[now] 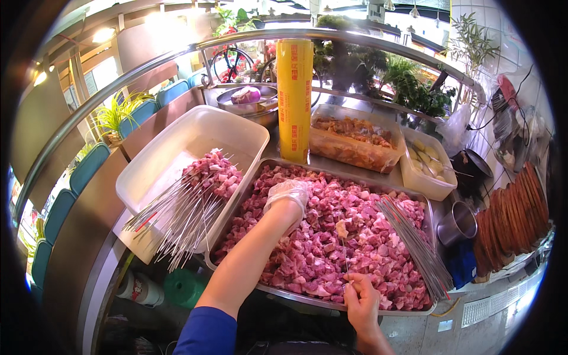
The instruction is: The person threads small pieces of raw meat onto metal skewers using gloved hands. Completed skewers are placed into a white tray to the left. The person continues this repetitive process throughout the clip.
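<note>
A wide metal tray (319, 304) is filled with raw meat chunks (310, 262). My left hand (287, 199), in a clear plastic glove, reaches into the meat near the tray's back left; its fingers are hidden, so I cannot tell what they hold. Bare, my right hand (361, 295) pinches a thin metal skewer (344, 250) at the tray's front edge. One pale piece of meat (341, 229) is threaded on that skewer. Loose metal skewers (417, 248) lie over the meat at the right. Loaded meat skewers (213, 173) rest in a white plastic tub (146, 177) at the left.
Behind the tray stand a yellow roll of cling film (294, 102), a tub of marinated meat (355, 153) and a tub of peeled potatoes (428, 162). A metal pan (266, 106) with an onion is farther back. A steel cup (457, 224) stands right; a metal rail (337, 34) curves behind.
</note>
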The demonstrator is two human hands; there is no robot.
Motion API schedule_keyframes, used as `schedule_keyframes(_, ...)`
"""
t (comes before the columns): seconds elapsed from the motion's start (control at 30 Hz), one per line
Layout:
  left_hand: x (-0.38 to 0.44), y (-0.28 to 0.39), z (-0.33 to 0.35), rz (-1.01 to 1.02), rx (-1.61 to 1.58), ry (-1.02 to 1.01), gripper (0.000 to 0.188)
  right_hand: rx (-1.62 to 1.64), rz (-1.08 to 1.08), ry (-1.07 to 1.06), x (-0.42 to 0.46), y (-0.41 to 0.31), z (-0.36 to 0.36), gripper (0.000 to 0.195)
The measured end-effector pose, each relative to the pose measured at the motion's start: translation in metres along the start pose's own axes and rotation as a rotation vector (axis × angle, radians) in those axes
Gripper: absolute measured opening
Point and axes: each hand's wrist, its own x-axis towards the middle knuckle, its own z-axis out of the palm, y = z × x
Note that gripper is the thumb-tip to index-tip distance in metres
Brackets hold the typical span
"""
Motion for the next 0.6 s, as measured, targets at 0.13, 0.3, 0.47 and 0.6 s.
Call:
schedule_keyframes(0.13,0.019,-0.012,0.017,0.082,-0.322,0.137,0.043,-0.044,-0.046,-0.004,0.001,-0.004,-0.002,0.015)
schedule_keyframes(0.3,0.013,-0.029,0.034,0.271,-0.927,0.040,0.025,-0.050,-0.011,-0.069,0.002,-0.008,-0.003,0.016)
schedule_keyframes(0.47,-0.036,-0.013,0.030,0.467,-1.669,-0.139,0.023,-0.047,0.004,-0.085,-0.001,-0.007,-0.006,0.017)
schedule_keyframes(0.6,-0.050,-0.016,0.036,0.575,-1.992,-0.264,0.036,-0.048,-0.009,-0.079,0.000,-0.012,-0.005,0.017)
